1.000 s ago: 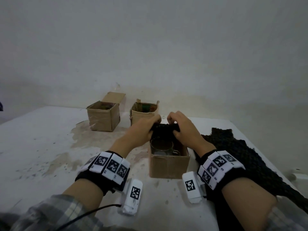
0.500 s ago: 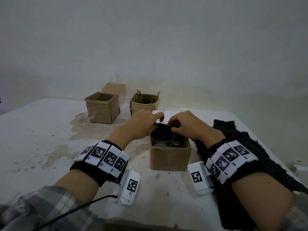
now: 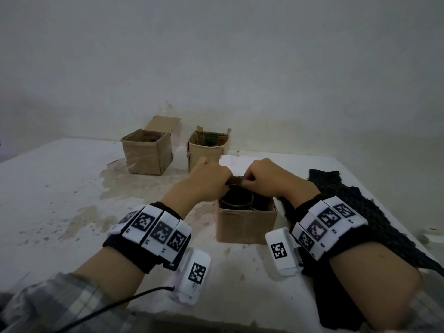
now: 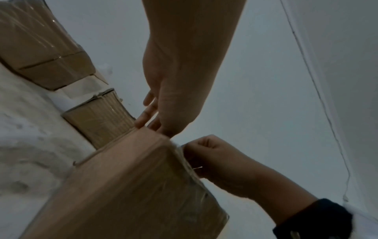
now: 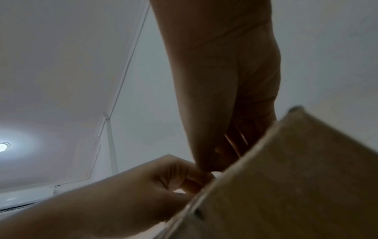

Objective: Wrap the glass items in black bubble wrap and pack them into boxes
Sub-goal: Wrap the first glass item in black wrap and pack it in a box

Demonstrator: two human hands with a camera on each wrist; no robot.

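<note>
A small open cardboard box (image 3: pixel 245 227) stands on the white table in front of me. Inside it stands a glass (image 3: pixel 236 200) that looks dark, with something black to its right. My left hand (image 3: pixel 211 179) and right hand (image 3: pixel 262 179) meet over the box's far rim, and both pinch a brown flap (image 3: pixel 234 180) between them. In the left wrist view my left fingers (image 4: pixel 147 119) touch the box's top edge and the right hand (image 4: pixel 214 155) is curled at its corner. A sheet of black bubble wrap (image 3: pixel 360 207) lies to the right.
Two more open cardboard boxes stand at the back, one to the left (image 3: pixel 146 155) and one nearer the middle (image 3: pixel 206 150). The stained table (image 3: pixel 60 200) ends at a wall behind and at an edge close to me.
Both hands held a black bundle above the near box, then lowered it inside. They now pinch the far flap, and the view has tilted slightly.
</note>
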